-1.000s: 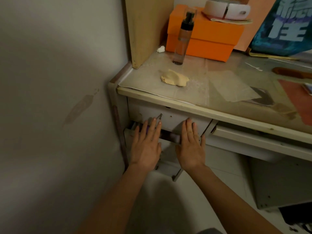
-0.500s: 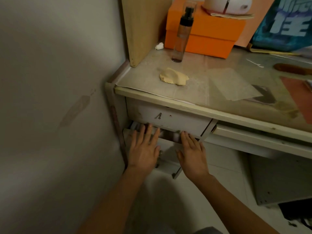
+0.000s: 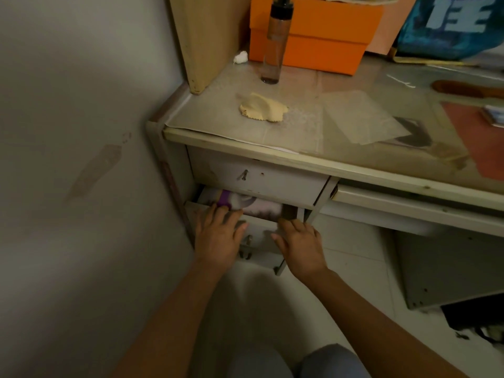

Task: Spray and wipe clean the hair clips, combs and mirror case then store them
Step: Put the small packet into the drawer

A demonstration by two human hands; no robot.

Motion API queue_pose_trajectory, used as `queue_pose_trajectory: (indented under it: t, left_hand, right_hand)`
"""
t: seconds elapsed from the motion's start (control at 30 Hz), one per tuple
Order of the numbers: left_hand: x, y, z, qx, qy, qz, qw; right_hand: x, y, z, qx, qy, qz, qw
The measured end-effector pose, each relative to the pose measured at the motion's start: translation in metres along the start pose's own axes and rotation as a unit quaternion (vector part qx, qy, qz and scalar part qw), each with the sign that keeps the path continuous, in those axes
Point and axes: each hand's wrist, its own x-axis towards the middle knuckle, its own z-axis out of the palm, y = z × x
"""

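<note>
Both hands rest on the front of the lower drawer (image 3: 259,233), which stands slightly out of the desk. My left hand (image 3: 218,236) lies flat with its fingertips at the drawer's top edge. My right hand (image 3: 300,241) lies beside it with its fingers on the same edge. Through the gap I see a purple item (image 3: 225,199) and pale things, too blurred to name. The upper drawer (image 3: 272,181) is closed. On the desk top stand a spray bottle (image 3: 274,50) and a crumpled yellow cloth (image 3: 263,107).
An orange box (image 3: 313,36), a blue bag (image 3: 450,25) and an upright wooden panel (image 3: 204,36) line the back of the desk. A brown comb-like object (image 3: 463,90) lies at far right. The wall is close on the left. A grey cabinet (image 3: 450,268) stands under the desk.
Both hands slid down from the upper drawer's front to the lower drawer's front. The view has moved closer and lower, showing more of the lower drawer's contents.
</note>
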Motion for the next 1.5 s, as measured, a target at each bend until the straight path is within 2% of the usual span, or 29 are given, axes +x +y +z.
queue_pose_trajectory:
  t: [0.27,0.53,0.7,0.8,0.97,1.1,1.27,1.4,1.5]
  left_hand:
    - [-0.033,-0.003,-0.005,-0.046,0.042,-0.019,0.998]
    - [-0.066,-0.007,-0.010,-0.053,0.001,-0.040,0.998]
    - [-0.082,-0.004,-0.014,-0.065,0.016,-0.061,0.996]
    - [-0.089,-0.002,-0.015,-0.059,-0.008,-0.080,0.995]
    - [-0.103,0.001,-0.019,-0.073,0.002,-0.103,0.992]
    - [-0.121,0.005,-0.019,-0.093,0.048,-0.115,0.988]
    - [-0.118,0.000,-0.013,-0.105,0.021,-0.140,0.984]
    - [-0.117,0.001,-0.010,-0.122,0.036,-0.141,0.982]
    - [-0.116,0.000,-0.012,-0.091,0.036,-0.130,0.987]
  right_hand:
    - [-0.031,-0.005,0.007,0.017,-0.004,-0.007,1.000]
    - [-0.063,-0.016,0.011,0.022,-0.010,0.001,1.000]
    - [-0.079,-0.020,0.012,0.020,-0.019,0.003,1.000]
    - [-0.087,-0.023,0.013,0.014,-0.026,0.004,1.000]
    - [-0.097,-0.028,0.013,0.002,-0.042,0.006,0.999]
    - [-0.113,-0.030,0.016,-0.008,-0.050,0.003,0.999]
    - [-0.113,-0.035,0.013,0.001,-0.049,0.012,0.999]
    - [-0.111,-0.036,0.008,0.013,-0.050,0.012,0.999]
    - [-0.111,-0.037,0.006,0.008,-0.062,0.011,0.998]
